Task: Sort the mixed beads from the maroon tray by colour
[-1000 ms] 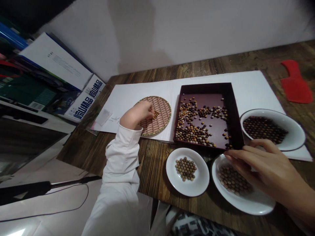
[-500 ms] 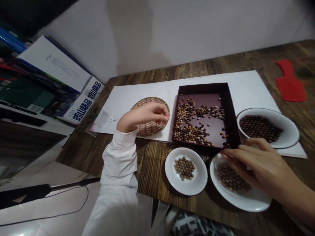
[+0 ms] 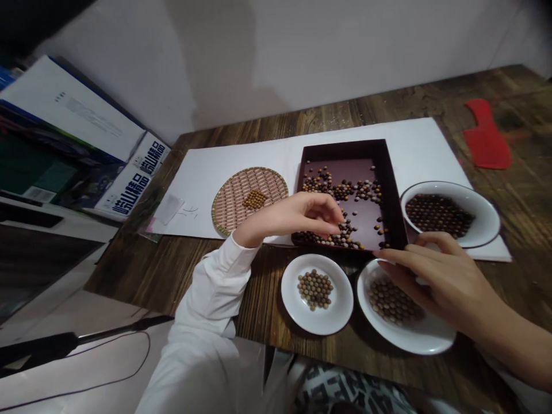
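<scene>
My left hand [image 3: 307, 217] is over the left part of a dark maroon box [image 3: 391, 192], palm down. Its fingers are curled, thumb and fingertips a little apart, and nothing shows between them. Mixed brown, yellow and pale beads [image 3: 345, 191] lie in the box. My right hand [image 3: 444, 282] is at the box's near right corner, above a white dish [image 3: 425, 343] of greyish-brown beads [image 3: 394, 302]. Its thumb and forefinger are together by the box's near edge; whatever they hold is hidden. On a round woven tray [image 3: 233, 195] sits a small cluster of yellow-brown beads [image 3: 255, 199].
A small white plate [image 3: 297, 316] holds light brown beads. Dark beads fill part of a white oval bowl [image 3: 487, 221] at the right. Behind it lies a red comb-like piece [image 3: 487, 141]. White board [image 3: 194, 172] lies under the tray and box. Printed boxes [image 3: 129, 190] stand at left.
My left hand has moved right from above the woven tray to above the box, uncovering the yellow-brown beads on the tray. My right hand keeps its place by the box corner. The view has shifted slightly.
</scene>
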The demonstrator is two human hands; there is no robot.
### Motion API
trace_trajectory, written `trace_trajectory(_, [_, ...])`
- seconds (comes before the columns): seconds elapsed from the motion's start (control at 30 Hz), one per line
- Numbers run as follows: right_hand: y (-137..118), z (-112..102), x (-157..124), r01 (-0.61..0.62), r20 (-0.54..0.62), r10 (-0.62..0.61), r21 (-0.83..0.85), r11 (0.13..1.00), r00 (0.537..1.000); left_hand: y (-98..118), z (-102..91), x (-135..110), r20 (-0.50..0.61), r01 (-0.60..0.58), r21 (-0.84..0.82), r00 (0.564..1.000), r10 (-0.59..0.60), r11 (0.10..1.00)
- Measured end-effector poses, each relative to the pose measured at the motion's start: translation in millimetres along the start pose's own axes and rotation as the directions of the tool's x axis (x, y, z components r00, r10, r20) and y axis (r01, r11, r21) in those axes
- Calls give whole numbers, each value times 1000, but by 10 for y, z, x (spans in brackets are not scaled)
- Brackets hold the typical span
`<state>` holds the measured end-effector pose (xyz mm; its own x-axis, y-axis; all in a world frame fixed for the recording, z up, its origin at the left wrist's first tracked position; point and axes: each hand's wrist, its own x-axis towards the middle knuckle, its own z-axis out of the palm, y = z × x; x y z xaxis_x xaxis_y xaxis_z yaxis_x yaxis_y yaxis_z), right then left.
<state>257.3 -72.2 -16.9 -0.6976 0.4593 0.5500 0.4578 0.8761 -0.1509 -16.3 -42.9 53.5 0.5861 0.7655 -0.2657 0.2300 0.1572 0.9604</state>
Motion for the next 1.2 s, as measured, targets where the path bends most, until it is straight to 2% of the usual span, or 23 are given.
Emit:
trace_trajectory(0.23, [-55,-56,22,-6,-87,6,3,1000,996,-119,343,131,25,-5,-352,1000,15,936])
trace_trajectory(0.4, [-100,-95,42,-85,-115,92,60,995,989,-269,589,259,-91,-64,-473,996,23,879])
trace_trajectory(0.67, [-164,-82,83,-199,-151,212,97,975,965,-250,753,242,-85,-46,-499,996,5,866])
trace_trajectory(0.87, [-170,-85,81,-184,-172,203,121,975,964,-255,768,231,-95,-49,-480,996,4,876])
trace_trajectory(1.03, [-157,-122,81,-153,-179,178,144,978,968,-268,721,235,-55,-51,-475,998,28,878])
trace_trajectory(1.1, [-156,-155,96,-154,-164,181,168,974,970,-247,692,229,-81,-86,-434,995,56,897])
trace_trajectory(1.2, [-145,-217,118,-161,-118,182,165,973,976,-219,631,230,-190,-183,-307,973,128,934])
